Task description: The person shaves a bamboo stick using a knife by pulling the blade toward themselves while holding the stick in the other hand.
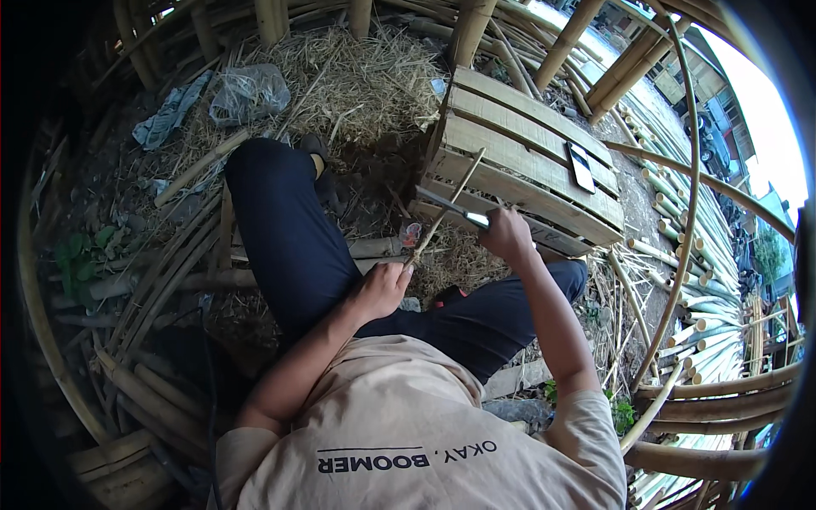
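My left hand [382, 291] is closed round the lower end of a thin bamboo stick [435, 223], which slants up and away to the right over my lap. In my right hand [507, 235] is a knife [450, 206], gripped by its handle. Its blade points left and crosses the stick around the middle; whether the edge touches or cuts into the stick I cannot tell. Just beyond, the stick's far tip overlaps the side of a slatted wooden crate [527, 140] in the view. A phone [580, 167] lies on top of that crate.
Straw and shavings [357, 81] cover the ground ahead, with a clear plastic bag [249, 93] on them. Bamboo poles [710, 314] are stacked at the right, and more bamboo lengths [161, 391] lie at the left. A curved bamboo strip [693, 170] arches up beside the crate.
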A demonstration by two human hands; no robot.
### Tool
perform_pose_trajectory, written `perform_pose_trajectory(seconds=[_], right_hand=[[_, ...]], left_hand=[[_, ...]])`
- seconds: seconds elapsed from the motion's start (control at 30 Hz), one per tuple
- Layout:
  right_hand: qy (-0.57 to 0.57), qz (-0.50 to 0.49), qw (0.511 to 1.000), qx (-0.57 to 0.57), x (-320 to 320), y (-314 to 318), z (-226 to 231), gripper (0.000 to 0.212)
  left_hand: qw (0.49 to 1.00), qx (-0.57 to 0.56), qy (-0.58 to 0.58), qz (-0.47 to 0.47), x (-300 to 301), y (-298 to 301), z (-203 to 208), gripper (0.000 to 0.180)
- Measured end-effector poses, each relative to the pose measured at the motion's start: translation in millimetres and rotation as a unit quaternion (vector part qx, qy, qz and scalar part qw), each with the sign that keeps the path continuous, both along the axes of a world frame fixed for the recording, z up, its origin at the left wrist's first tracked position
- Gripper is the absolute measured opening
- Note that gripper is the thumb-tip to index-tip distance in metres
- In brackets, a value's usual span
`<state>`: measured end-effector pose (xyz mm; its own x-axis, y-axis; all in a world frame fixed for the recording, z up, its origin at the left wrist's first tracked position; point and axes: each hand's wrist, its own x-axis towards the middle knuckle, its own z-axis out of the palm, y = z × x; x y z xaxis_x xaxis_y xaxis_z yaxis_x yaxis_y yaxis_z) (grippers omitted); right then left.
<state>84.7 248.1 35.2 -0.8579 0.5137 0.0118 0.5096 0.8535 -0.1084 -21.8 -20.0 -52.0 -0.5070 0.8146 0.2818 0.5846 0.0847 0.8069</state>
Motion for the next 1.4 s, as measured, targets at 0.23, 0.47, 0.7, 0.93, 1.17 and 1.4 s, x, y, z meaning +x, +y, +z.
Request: perform_pose_trajectory(seconds=[0.23, 0.47, 0.7, 0.93, 1.17, 1.4], right_hand=[[0.064, -0.025, 0.998, 0.006, 10.3, 6.3, -3.1, 0.02], [0.058, -0.05, 0.997, 0.017, 10.8, 16.0, -6.3, 0.018], [0.053, -0.058, 0.996, 0.034, 3.9, 29.3, -9.2, 0.022], [-0.011, -0.03, 0.998, 0.045, 6.1, 12.1, 1.7, 0.018], [-0.004, 0.043, 0.997, 0.061, 4.0, -5.6, 17.3, 0.019], [0.07, -0.038, 0.995, 0.061, 2.6, 33.5, 0.3, 0.02]], left_hand=[[1.0, -0.004, -0.016, -0.005, -1.6, 3.3, -0.1, 0.035], [0.999, -0.025, -0.025, -0.009, -2.7, 6.1, 5.9, 0.037], [1.0, -0.006, -0.002, -0.002, -3.2, 6.9, 0.6, 0.038], [1.0, 0.005, -0.012, -0.005, 0.2, 5.1, 7.4, 0.039], [0.999, -0.016, -0.034, -0.011, -3.3, 0.1, 4.5, 0.039], [0.997, -0.045, -0.057, -0.022, -3.5, 5.1, 14.4, 0.04]])
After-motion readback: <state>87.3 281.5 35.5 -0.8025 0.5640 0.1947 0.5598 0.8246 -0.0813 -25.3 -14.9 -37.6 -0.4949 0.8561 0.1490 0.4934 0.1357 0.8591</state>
